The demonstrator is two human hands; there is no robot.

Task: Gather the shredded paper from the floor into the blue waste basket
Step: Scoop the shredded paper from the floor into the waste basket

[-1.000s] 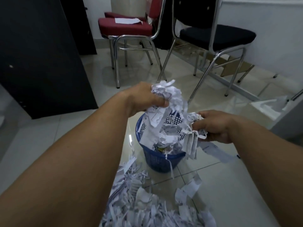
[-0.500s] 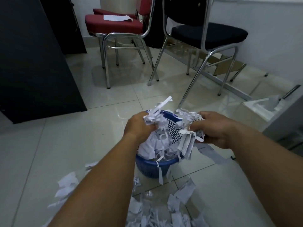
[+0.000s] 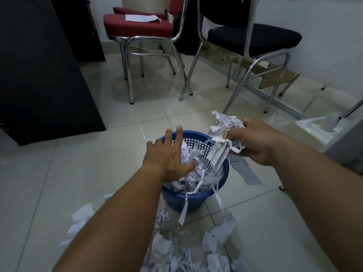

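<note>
Shredded paper (image 3: 193, 165) fills the blue waste basket (image 3: 188, 201) to its rim; more litters the floor (image 3: 78, 173) nearside. Head view: left hand (image 3: 167, 160), fingers splayed straight, presses the heap. Right hand (image 3: 255, 142) clutches a paper clump (image 3: 225, 124) over the right rim. Step: packing down. Next, probably: release the clump inside.

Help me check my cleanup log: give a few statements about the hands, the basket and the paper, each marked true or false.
1. The left hand presses straight fingers onto the shredded paper in the blue waste basket. True.
2. The right hand is empty. False: it grips a bunch of shreds.
3. The floor is free of shreds. False: a pile of shreds lies in front of the basket.
4. A sheet of paper lies on the red chair. True.
5. The basket lies on its side. False: it stands upright.
</note>
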